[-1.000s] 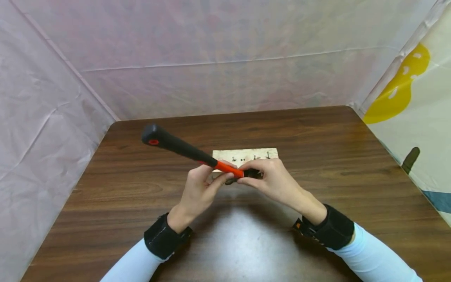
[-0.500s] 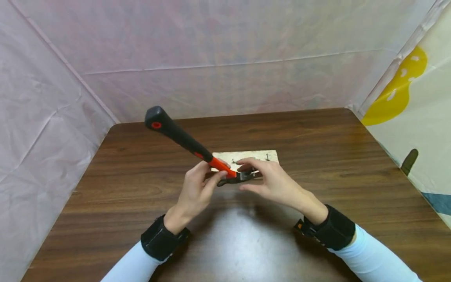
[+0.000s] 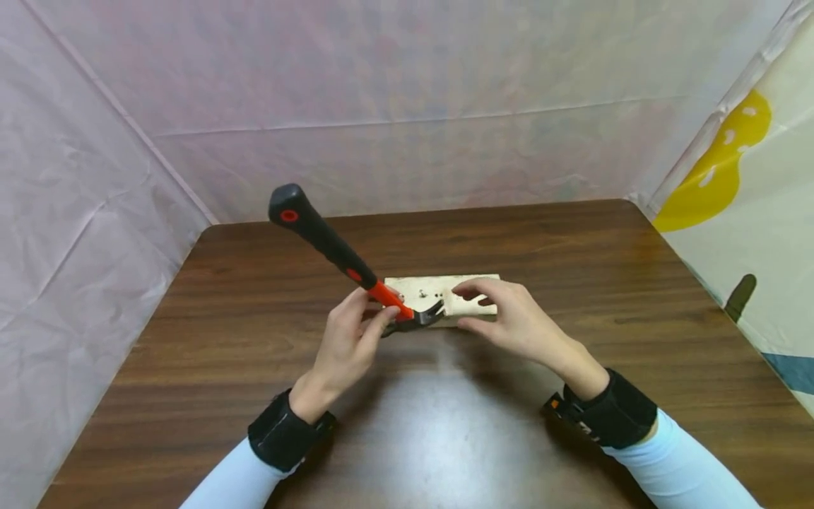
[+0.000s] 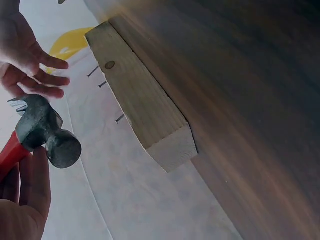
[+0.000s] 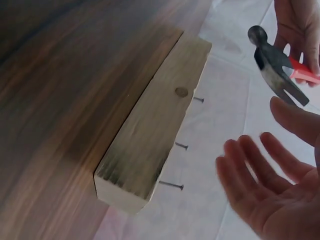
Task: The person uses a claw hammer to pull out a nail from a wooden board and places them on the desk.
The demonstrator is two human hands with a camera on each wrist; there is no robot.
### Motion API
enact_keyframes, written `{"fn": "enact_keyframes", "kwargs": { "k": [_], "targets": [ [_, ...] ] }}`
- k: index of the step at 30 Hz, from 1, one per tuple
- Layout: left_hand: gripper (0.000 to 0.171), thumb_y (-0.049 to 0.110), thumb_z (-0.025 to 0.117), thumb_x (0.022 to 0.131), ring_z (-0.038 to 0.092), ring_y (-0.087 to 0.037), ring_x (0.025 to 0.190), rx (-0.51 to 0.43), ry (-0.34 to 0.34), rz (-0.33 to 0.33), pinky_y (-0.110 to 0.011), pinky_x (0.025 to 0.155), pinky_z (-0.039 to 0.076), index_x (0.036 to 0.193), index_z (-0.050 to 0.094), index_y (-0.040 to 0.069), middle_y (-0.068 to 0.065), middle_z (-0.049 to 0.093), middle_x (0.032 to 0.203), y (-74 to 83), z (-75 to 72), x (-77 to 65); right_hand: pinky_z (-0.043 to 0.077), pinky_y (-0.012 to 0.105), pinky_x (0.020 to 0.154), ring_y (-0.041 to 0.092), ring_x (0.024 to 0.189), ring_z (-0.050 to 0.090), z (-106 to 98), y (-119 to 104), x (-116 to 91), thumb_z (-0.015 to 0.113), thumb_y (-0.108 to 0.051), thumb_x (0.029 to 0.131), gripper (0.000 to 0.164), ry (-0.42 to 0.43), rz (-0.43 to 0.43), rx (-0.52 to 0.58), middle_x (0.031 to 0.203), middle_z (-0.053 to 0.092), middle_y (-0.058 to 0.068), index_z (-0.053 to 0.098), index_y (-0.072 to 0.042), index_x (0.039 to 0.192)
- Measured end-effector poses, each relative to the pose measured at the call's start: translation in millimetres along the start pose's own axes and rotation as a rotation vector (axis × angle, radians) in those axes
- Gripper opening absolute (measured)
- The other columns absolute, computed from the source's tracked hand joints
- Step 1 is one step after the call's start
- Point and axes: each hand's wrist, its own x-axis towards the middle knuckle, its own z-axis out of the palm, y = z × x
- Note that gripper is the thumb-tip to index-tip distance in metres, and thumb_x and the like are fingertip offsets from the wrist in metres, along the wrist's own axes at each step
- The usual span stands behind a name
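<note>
My left hand [image 3: 343, 343] pinches a claw hammer [image 3: 331, 244] by its red neck, just below the head. The black grip tilts up and to the left. In the right wrist view the hammer's claw [image 5: 287, 90] points towards my right hand [image 3: 515, 322], which is held with fingers spread apart and nothing between them. Behind the hands lies a pale wood block [image 4: 140, 95] on the table. Several nails [image 5: 172, 185] stick out of its top, heads showing; in the head view the hands and hammer hide part of that face.
The brown wooden table [image 3: 254, 311] carries the block near its middle. Pale sheeting [image 3: 381, 71] hangs behind the table and at the left. A patterned cloth with a yellow shape [image 3: 718, 170] hangs at the right. Each wrist wears a black strap [image 3: 286, 431].
My right hand has let go of the hammer head and moved right. The left hand has shifted slightly left with the hammer, whose handle now stands steeper.
</note>
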Motion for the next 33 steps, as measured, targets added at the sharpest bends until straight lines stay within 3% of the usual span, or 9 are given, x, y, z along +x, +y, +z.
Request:
{"fn": "enact_keyframes", "kwargs": {
  "k": [4,8,12,15,19,22,27,33],
  "targets": [
    [0.024,-0.011,0.069,0.092,0.07,-0.024,0.09,0.024,0.009,0.004,-0.034,0.079,0.06,0.113,0.061,-0.004,-0.013,0.067,0.105,-2.0,-0.6,-0.3,0.056,0.047,0.084,0.029,0.1,0.068,-2.7,4.4,-1.9,0.085,-0.006,0.085,0.034,0.04,0.022,-0.064,0.112,0.073,0.008,0.071,-0.002,0.116],
    [0.021,-0.008,0.067,0.095,0.07,-0.023,0.092,0.061,0.019,-0.014,-0.037,0.079,0.06,0.114,0.06,-0.004,-0.016,0.066,0.105,-4.2,-1.9,3.0,0.053,0.051,0.088,0.033,0.105,0.065,-9.0,8.1,-1.6,0.085,-0.006,0.083,0.035,0.063,0.078,-0.138,0.114,0.07,0.011,0.071,-0.001,0.115],
    [0.017,-0.004,0.064,0.098,0.07,-0.021,0.09,0.124,0.033,-0.054,-0.036,0.076,0.059,0.114,0.059,-0.004,-0.014,0.065,0.104,-6.3,-3.3,5.1,0.05,0.054,0.092,0.037,0.109,0.062,-15.3,12.1,-3.0,0.084,-0.01,0.086,0.042,-0.029,0.183,-0.206,0.122,0.065,0.018,0.068,-0.001,0.124],
    [0.014,-0.001,0.064,0.099,0.068,-0.019,0.082,0.189,0.046,-0.068,-0.033,0.066,0.056,0.112,0.059,-0.002,-0.011,0.063,0.1,-7.9,-3.8,5.0,0.05,0.057,0.093,0.04,0.111,0.062,-18.1,15.5,-5.8,0.081,-0.011,0.089,0.046,-0.133,0.227,-0.226,0.127,0.063,0.021,0.065,-0.002,0.132],
    [0.012,0.001,0.066,0.099,0.065,-0.019,0.076,0.276,0.047,-0.071,-0.033,0.061,0.053,0.11,0.06,-0.002,-0.01,0.062,0.096,-10.3,-3.3,5.2,0.049,0.058,0.098,0.042,0.119,0.06,-19.0,18.9,-8.9,0.076,-0.013,0.094,0.041,-0.228,0.222,-0.237,0.131,0.062,0.022,0.067,-0.005,0.133],
    [0.014,0.001,0.067,0.098,0.065,-0.021,0.077,0.332,0.039,-0.07,-0.036,0.065,0.056,0.109,0.06,-0.003,-0.011,0.062,0.095,-13.1,-2.2,5.0,0.048,0.057,0.1,0.042,0.12,0.06,-18.6,20.1,-9.3,0.074,-0.013,0.096,0.032,-0.26,0.224,-0.256,0.132,0.063,0.021,0.072,-0.006,0.126],
    [0.015,0.001,0.068,0.098,0.063,-0.023,0.077,0.377,0.035,-0.067,-0.04,0.068,0.057,0.109,0.06,-0.003,-0.011,0.061,0.092,-16.9,-1.3,4.8,0.054,0.053,0.092,0.041,0.115,0.064,-20.1,23.3,-7.7,0.073,-0.008,0.095,0.02,-0.251,0.23,-0.315,0.128,0.066,0.02,0.078,-0.007,0.115],
    [0.013,0.002,0.065,0.1,0.062,-0.024,0.079,0.389,0.024,-0.101,-0.041,0.07,0.055,0.111,0.06,-0.005,-0.012,0.061,0.093,-18.8,-0.6,10.1,0.057,0.05,0.087,0.038,0.107,0.068,-21.9,31.0,-6.6,0.077,-0.003,0.091,0.018,-0.217,0.201,-0.353,0.121,0.07,0.018,0.081,-0.008,0.108]
  ]
}}
